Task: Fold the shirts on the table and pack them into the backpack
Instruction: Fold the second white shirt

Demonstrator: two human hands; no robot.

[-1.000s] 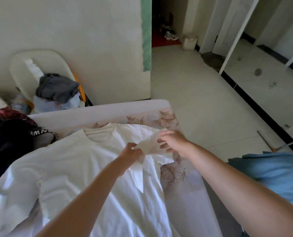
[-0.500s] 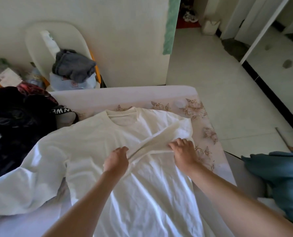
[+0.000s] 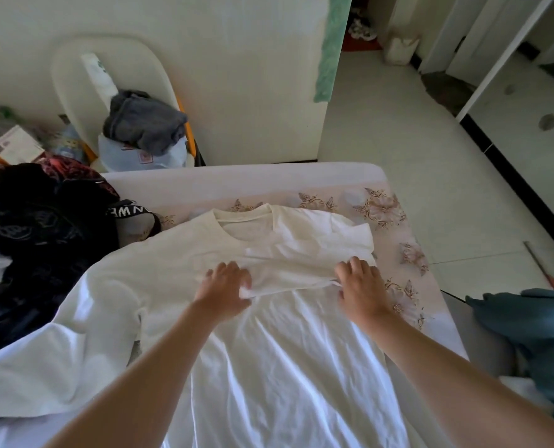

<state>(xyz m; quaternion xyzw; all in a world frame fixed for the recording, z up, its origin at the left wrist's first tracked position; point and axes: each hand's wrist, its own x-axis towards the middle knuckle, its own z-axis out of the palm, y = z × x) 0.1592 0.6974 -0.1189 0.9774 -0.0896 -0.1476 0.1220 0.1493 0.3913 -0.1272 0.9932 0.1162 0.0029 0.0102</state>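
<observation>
White shirt (image 3: pixel 269 367) lies collar-away on the floral-clothed table (image 3: pixel 408 253), creased, right-side sleeve folded across the chest. A dark heap at its left shoulder is probably the backpack (image 3: pixel 36 227). Left hand (image 3: pixel 227 287) and right hand (image 3: pixel 361 286) press flat on the sleeve, fingers uncurled.

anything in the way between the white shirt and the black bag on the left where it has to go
Nothing visible does: the white shirt lies right beside the black bag, under the left hand and right hand. The bag's opening cannot be seen.
</observation>
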